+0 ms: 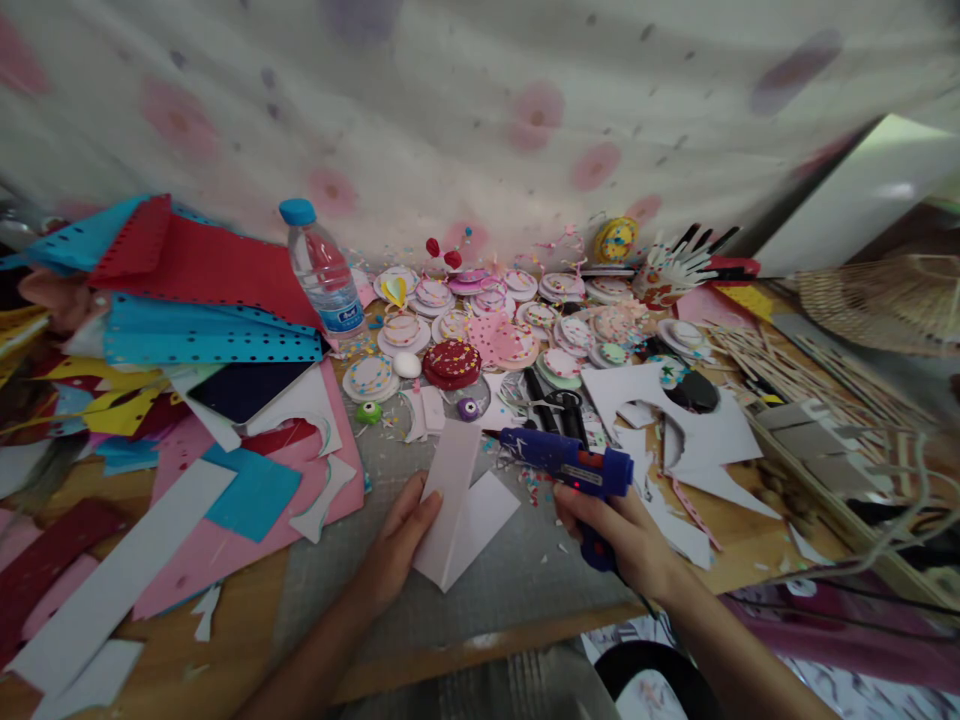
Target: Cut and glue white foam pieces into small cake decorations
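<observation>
My left hand [401,540] is closed on a folded white foam-board strip [450,495], thumb on its face and fingers hidden behind. A white square piece [491,510] lies behind and to the right of that strip; whether the two are joined I cannot tell. Wrapped round the handle of a blue hot glue gun [566,460] is my right hand [615,530]. The gun's nozzle points left, close to the strip's upper right edge, and a small red light glows on its body. Beneath both hands lies a grey cutting mat [352,600].
Several decorated paper discs [450,362] crowd the back, beside a water bottle [324,270]. Coloured felt sheets [210,270], a phone [251,388] and a long white strip [124,575] lie left. Scissors [562,405], white offcuts [697,430] and wooden sticks [757,370] lie right.
</observation>
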Demonstrator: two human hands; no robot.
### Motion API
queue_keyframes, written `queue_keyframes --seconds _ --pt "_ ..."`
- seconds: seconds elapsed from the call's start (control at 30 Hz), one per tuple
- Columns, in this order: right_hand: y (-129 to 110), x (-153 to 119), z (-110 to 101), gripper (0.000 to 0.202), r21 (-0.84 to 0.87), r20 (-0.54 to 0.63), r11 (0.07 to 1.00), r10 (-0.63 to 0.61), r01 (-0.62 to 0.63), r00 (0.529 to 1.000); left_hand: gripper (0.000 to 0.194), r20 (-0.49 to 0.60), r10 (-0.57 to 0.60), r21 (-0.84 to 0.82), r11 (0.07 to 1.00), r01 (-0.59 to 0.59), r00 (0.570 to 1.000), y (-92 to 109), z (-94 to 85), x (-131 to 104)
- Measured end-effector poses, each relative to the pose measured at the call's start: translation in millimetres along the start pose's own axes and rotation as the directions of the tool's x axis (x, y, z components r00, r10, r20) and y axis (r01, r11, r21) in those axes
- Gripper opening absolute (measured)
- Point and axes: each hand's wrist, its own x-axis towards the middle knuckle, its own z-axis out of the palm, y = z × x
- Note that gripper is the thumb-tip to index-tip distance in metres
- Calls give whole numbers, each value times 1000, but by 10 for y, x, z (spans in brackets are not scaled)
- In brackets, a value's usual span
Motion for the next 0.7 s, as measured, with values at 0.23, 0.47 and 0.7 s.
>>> queue_keyframes --seconds 0.23,0.47,0.7 --pt "32 -5 -8 48 -19 9 1000 22 -22 1000 40 -13 -7 -13 1000 7 1000 -8 2 -13" --pt "68 -97 57 47 -6 29 1000 28 -28 999 42 -49 -9 1 1000 9 999 6 10 -11" --pt "27 -195 133 39 18 -3 998 57 -57 998 47 -62 -43 -57 998 40 997 2 28 -15"
